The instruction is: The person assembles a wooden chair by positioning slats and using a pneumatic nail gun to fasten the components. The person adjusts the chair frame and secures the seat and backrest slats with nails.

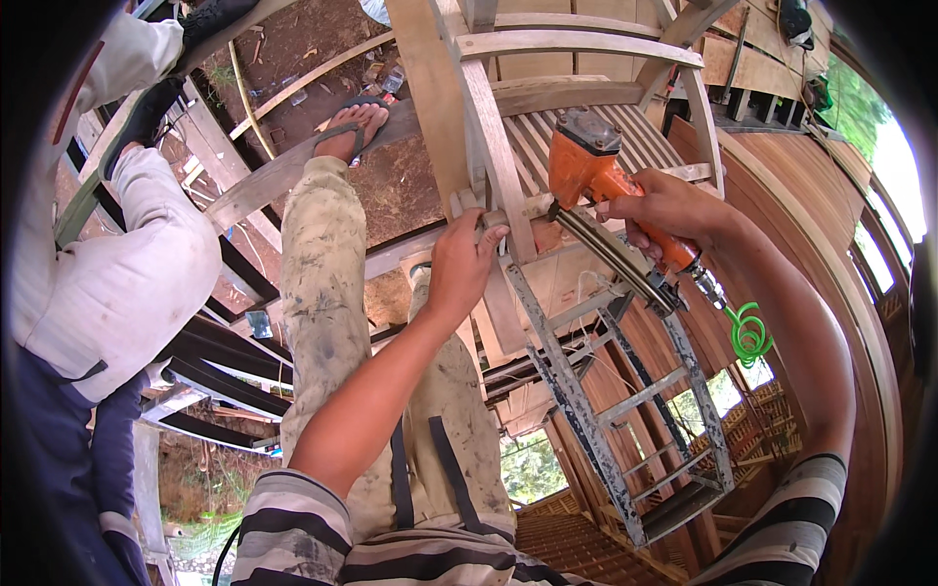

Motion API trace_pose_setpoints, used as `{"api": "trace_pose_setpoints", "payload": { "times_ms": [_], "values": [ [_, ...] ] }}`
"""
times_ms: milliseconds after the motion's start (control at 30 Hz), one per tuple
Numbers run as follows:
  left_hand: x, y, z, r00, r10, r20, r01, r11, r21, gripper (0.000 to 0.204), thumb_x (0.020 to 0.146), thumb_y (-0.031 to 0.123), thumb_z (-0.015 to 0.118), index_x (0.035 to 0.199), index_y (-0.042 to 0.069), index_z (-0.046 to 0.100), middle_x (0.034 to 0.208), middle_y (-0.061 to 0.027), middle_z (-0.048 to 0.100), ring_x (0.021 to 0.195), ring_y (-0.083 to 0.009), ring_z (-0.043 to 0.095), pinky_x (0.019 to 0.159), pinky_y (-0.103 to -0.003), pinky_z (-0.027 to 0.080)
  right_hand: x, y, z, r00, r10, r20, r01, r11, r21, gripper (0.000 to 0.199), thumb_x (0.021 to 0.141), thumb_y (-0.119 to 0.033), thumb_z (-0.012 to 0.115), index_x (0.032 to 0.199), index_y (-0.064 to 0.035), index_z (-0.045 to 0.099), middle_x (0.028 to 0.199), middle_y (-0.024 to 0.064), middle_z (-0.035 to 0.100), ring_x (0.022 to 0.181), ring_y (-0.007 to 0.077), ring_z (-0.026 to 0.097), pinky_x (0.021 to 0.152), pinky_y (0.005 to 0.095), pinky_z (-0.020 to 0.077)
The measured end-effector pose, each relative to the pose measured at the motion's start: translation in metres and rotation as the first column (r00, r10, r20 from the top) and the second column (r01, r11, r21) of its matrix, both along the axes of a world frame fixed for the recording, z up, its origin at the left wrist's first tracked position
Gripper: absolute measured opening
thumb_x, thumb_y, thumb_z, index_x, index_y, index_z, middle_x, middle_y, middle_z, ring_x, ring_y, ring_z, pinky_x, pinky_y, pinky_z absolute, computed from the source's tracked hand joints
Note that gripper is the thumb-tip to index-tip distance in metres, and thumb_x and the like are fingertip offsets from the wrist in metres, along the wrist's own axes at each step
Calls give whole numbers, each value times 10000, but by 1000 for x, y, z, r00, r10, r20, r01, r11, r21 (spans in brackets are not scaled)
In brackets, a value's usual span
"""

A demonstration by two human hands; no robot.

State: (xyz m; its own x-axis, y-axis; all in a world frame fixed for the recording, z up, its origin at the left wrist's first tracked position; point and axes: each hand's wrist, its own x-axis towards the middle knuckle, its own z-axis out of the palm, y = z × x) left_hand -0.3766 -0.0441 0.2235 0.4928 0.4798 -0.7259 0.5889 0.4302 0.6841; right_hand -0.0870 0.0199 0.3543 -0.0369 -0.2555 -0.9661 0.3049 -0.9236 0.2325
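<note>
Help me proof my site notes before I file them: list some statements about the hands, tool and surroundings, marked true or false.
1. The bare right hand grips an orange nail gun with a grey metal head. True.
2. The coiled hose near the tool is red. False: the coiled plastic hose is bright green.
3. The left hand grips a second orange tool. False: the bare left hand has no such tool; it is beside a pale wooden chair with a slatted seat.
4. Another person in pale trousers is at the picture's left. True.
5. The wearer's sleeves are plain white. False: the fabric sleeves are striped dark and light.
</note>
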Motion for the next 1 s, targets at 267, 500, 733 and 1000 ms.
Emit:
{"api": "trace_pose_setpoints", "payload": {
  "times_ms": [267, 500, 733, 1000],
  "values": [
    [1, 4, 4, 890, 371, -266, -454, 657, -601, 500, 963, 347, 757, 1203, -46, 563, 870, -112, 672, 804, -178, 712, 641, -303, 563, 4, 4, 0, 999, 52, -2, -53, 999, -9, 335, 952, -306, 680, 882, 10, 592, 630, 58, 588, 478, 157, 603, 390, 350, 530],
    [-15, -6, -20, 998, 49, 42, -28, 911, -412, 503, 970, 254, 750, 1292, -75, 546, 838, -101, 663, 716, -182, 699, 597, -290, 549, 3, 3, 3, 1000, 18, -21, -19, 999, -26, 366, 965, -334, 676, 851, -2, 576, 636, 53, 594, 483, 153, 612, 384, 332, 523],
    [0, -11, 12, 916, 194, -352, -402, 407, -820, 586, 940, 419, 765, 1275, -15, 558, 966, -172, 641, 805, -235, 690, 763, -384, 630, 5, -7, 12, 996, 69, 53, -69, 998, -9, 387, 975, -375, 679, 852, -22, 577, 622, 35, 601, 475, 142, 606, 425, 328, 509],
    [31, -24, 14, 779, 427, -458, -493, -34, -870, 592, 881, 495, 806, 1232, 66, 597, 1121, -137, 579, 1069, -294, 611, 1011, -469, 555, 10, -32, 41, 981, 17, 192, -57, 978, 203, 359, 967, -351, 692, 843, -26, 604, 586, 15, 590, 472, 120, 579, 462, 288, 460]
  ]
}}
